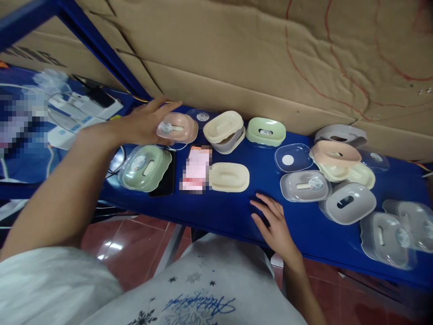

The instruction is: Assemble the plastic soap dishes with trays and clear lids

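Observation:
My left hand (142,124) reaches out over the blue table (237,212) and holds a pink soap dish (179,127) with a clear lid at its left end. Just below it lies a green soap dish (145,168) under a clear lid. My right hand (274,223) rests flat on the table near the front edge, fingers spread, holding nothing. A cream dish tray (229,177) lies to its upper left. A phone (196,169) lies between the green dish and the cream tray.
Stacked cream and grey dishes (225,131), a green dish (266,132), a clear lid (292,158) and several grey, pink and cream dishes (341,180) crowd the right half. Cardboard (270,54) backs the table. A white device with cables (84,108) sits at far left.

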